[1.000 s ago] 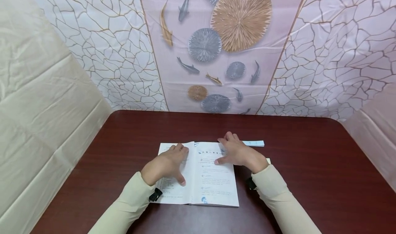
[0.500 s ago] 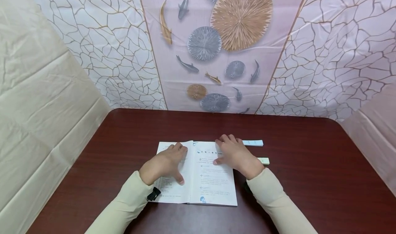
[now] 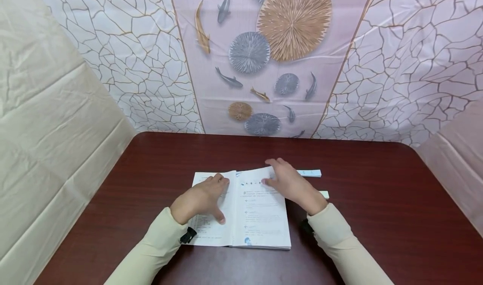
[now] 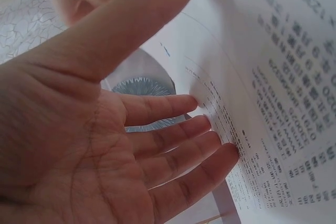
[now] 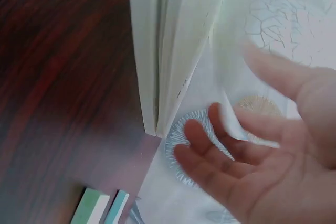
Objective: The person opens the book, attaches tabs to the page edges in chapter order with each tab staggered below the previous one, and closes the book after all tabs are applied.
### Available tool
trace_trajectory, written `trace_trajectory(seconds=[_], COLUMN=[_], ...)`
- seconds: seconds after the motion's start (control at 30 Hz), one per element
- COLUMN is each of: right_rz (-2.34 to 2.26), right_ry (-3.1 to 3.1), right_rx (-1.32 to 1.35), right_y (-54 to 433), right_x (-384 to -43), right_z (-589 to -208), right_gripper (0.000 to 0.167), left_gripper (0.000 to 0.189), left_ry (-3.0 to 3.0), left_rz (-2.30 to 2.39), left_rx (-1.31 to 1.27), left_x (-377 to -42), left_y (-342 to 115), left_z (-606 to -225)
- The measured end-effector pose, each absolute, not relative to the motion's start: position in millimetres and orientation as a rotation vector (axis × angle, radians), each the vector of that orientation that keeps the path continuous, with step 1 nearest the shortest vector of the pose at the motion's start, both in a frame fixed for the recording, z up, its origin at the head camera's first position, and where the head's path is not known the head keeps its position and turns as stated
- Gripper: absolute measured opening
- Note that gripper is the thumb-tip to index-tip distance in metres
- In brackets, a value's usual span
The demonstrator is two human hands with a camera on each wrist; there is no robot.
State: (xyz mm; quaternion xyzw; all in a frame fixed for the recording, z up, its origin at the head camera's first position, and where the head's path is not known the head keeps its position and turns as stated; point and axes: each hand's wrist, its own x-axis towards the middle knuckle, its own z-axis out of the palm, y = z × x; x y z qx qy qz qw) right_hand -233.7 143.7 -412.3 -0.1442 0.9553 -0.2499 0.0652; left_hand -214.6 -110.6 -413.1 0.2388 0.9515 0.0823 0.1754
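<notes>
An open book [image 3: 260, 230] with printed white pages lies on the dark red table. My left hand [image 3: 203, 197] rests on the left page with fingers spread; its fingertips [image 4: 228, 153] touch the print in the left wrist view. At the top right corner my right hand [image 3: 294, 186] holds a raised page [image 3: 254, 174] between thumb and fingers. The right wrist view shows the page's corner [image 5: 233, 121] curling over the index finger, apart from the thick stack of pages [image 5: 173, 51] below.
To the right of the book lie a light blue strip-shaped pad [image 3: 311, 173] and a pale green one [image 3: 324, 194], partly behind the right wrist. A patterned cloth [image 3: 264, 100] hangs behind the table's [image 3: 370, 209] far edge.
My right hand has shifted a little up and away, and the top right corner of the page has risen with it. The left hand stays in place.
</notes>
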Motion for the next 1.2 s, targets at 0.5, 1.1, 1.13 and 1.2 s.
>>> trace_trajectory(seconds=[0.5, 1.1, 1.13, 1.2], right_rz=[-1.771, -0.909, -0.885, -0.817], right_ry=[2.236, 2.616, 2.61, 2.615], right_rx=[-0.326, -0.869, -0.888, -0.934], right_y=[133.2, 90.8, 90.2, 89.1], right_x=[-215.2, -175.8, -174.1, -171.3], right_z=[-404.3, -417.6, -417.1, -416.7], right_gripper=[0.037, 0.051, 0.053, 0.056], left_gripper=[0.051, 0.088, 0.085, 0.078], left_ry=[2.519, 2.266, 2.266, 2.279], left_rz=[0.624, 1.387, 1.374, 1.321], left_rx=[0.721, 0.316, 0.308, 0.304], left_x=[-231.8, -257.8, -257.1, -255.4], left_y=[-138.9, -176.1, -178.1, -182.2], left_z=[-406.5, -399.4, -398.5, -397.5])
